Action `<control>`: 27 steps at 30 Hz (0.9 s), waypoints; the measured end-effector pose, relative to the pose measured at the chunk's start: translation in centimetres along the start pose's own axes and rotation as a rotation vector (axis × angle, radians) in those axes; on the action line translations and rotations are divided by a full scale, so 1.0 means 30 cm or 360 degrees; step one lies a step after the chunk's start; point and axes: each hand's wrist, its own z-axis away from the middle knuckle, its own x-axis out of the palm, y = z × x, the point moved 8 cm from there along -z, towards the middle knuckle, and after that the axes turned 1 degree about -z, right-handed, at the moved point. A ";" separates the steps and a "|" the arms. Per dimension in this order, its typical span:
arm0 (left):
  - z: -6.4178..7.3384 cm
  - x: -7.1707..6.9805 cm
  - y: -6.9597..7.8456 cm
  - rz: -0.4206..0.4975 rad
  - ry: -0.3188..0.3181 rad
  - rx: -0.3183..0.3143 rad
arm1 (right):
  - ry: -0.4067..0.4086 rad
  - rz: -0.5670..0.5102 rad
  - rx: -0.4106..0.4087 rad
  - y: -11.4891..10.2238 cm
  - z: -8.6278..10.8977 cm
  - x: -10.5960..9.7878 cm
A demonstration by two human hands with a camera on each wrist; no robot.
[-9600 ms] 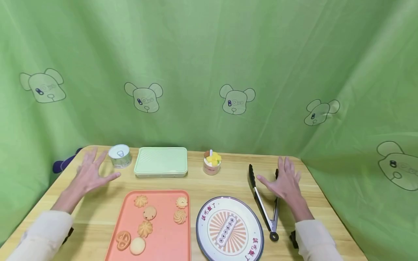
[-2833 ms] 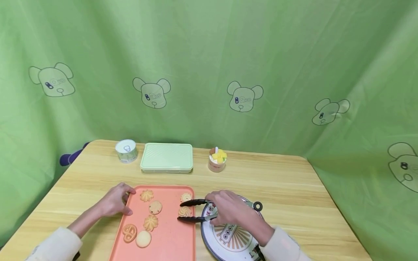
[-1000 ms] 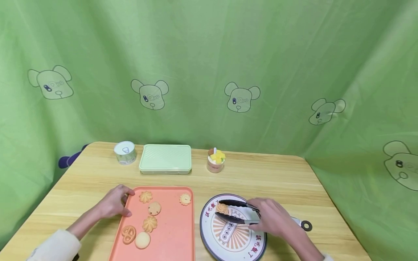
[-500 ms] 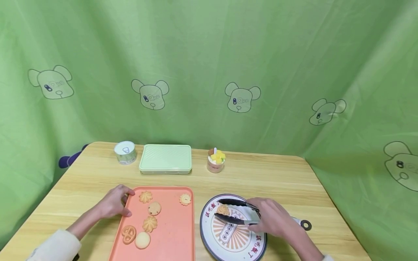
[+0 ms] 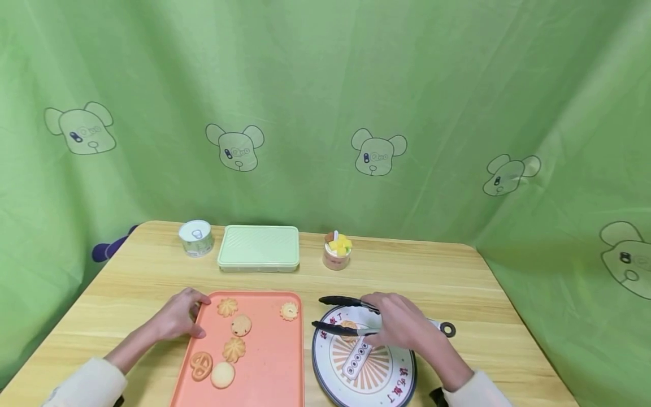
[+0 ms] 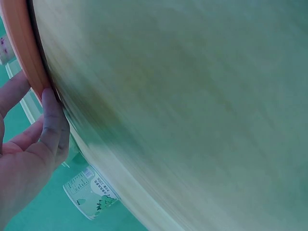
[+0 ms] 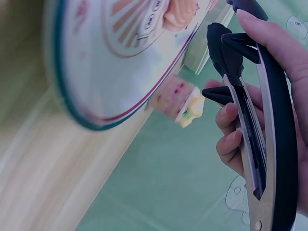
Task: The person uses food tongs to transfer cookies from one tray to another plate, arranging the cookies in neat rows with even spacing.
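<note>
My right hand (image 5: pixel 402 322) grips a pair of kitchen tongs (image 5: pixel 337 329) over the plate, black tips spread apart with nothing between them. In the right wrist view, fingers and thumb wrap the tongs (image 7: pixel 284 144). A swirled cookie (image 5: pixel 348 324) lies on the round white plate (image 5: pixel 378 390), partly hidden by the lower tong arm; the right wrist view also shows this cookie (image 7: pixel 180 15). My left hand (image 5: pixel 175 316) holds the left rim of the pink tray (image 5: pixel 264 367), which bears several cookies; in the left wrist view its fingers pinch the tray rim (image 6: pixel 24 43).
Along the back of the wooden table (image 5: pixel 432 271) stand a tin can (image 5: pixel 195 240), a green lidded box (image 5: pixel 259 249) and a dessert cup (image 5: pixel 337 254) topped with yellow pieces. A green curtain (image 5: pixel 305 68) hangs behind and at both sides.
The swirled cookie went from tray to plate in the tongs. Since half a second ago, the tongs have lifted off it and shifted left toward the tray. The left hand stays put.
</note>
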 end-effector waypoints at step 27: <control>0.001 -0.004 0.005 -0.0005 0.0004 0.0005 | -0.0128 0.0017 -0.0138 -0.156 -0.167 0.065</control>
